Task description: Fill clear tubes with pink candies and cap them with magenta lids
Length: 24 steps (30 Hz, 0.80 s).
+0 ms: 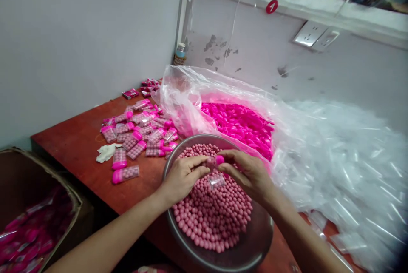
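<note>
My left hand and my right hand meet over a metal bowl full of small pink candy balls. Together they hold a small clear container filled with pink balls, with a pink cap at its right end under my right fingers. An empty clear container lies on the candy just below my hands.
Several filled, capped containers lie on the red-brown table to the left. A clear plastic bag of pink caps sits behind the bowl. A heap of clear containers is on the right. A cardboard box stands at lower left.
</note>
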Tool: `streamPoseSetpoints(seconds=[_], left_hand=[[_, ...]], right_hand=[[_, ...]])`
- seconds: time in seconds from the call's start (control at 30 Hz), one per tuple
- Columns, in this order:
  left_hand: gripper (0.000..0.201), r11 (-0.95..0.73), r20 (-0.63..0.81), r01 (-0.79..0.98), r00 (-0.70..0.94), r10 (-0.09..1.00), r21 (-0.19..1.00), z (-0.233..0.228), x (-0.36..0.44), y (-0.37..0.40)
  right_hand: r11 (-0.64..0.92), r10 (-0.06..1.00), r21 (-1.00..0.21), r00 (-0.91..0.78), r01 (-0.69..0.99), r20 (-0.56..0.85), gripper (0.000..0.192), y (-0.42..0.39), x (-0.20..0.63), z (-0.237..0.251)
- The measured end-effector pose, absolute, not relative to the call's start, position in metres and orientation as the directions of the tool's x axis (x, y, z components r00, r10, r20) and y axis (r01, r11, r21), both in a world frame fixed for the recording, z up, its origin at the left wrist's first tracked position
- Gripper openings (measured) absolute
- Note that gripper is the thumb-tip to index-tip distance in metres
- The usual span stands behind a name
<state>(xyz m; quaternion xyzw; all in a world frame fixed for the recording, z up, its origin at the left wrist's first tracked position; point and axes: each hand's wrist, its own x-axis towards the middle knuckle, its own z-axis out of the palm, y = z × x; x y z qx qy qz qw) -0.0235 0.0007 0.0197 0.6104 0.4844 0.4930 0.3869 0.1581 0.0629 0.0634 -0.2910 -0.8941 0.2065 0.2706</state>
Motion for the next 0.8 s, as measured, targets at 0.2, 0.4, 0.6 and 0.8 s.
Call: streamPoseSetpoints(seconds=[0.2,0.4,0.6,0.8], left_hand=[[0.022,-0.328,0.340,0.271,0.004,0.940,0.905,0.021,-0.023,-0.004],[0.021,-0.351,0.361,0.258,0.010,0.932,0.900,0.018,-0.023,-0.005],[0.021,-0.363,0.367,0.291,0.043,0.929,0.885,0.017,-0.025,-0.007],[0.020,-0.351,0.350,0.329,0.065,0.935,0.877,0.017,-0.024,-0.007]], right_hand=[[0.822,0.545,-0.403,-0.764,0.403,0.347,0.011,0.055,0.150,0.064],[0.851,0.513,-0.359,-0.753,0.384,0.412,0.009,0.053,0.146,0.059],[0.819,0.532,-0.425,-0.790,0.387,0.305,0.006,0.049,0.150,0.057],[0.882,0.452,-0.298,-0.832,0.364,0.322,0.007,0.050,0.145,0.054]])
